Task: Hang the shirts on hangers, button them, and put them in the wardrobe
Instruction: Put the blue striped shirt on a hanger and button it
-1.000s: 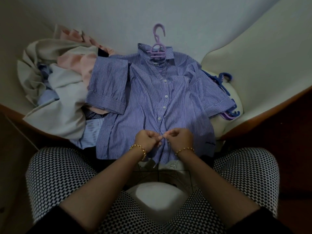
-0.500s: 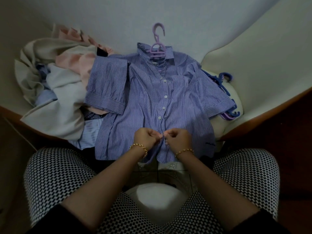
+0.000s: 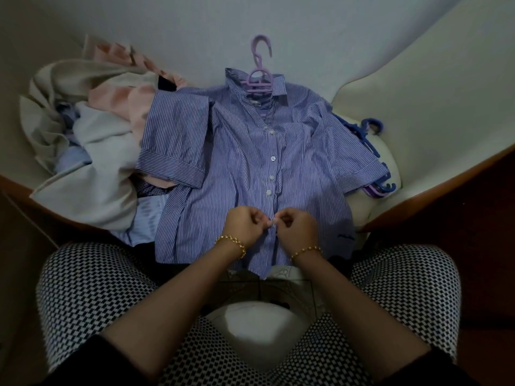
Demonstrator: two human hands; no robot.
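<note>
Barely shifted, left hand (image 3: 243, 229) and right hand (image 3: 296, 229) pinch shirt (image 3: 245, 151) front (fingers curled)

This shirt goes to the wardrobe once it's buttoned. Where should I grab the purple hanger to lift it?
Take the purple hanger by its neck, just below the hook, reaching in from the far, collar end. Only the hook and neck stick out past the collar of the striped shirt; the hanger's arms are hidden inside the fabric.
</note>
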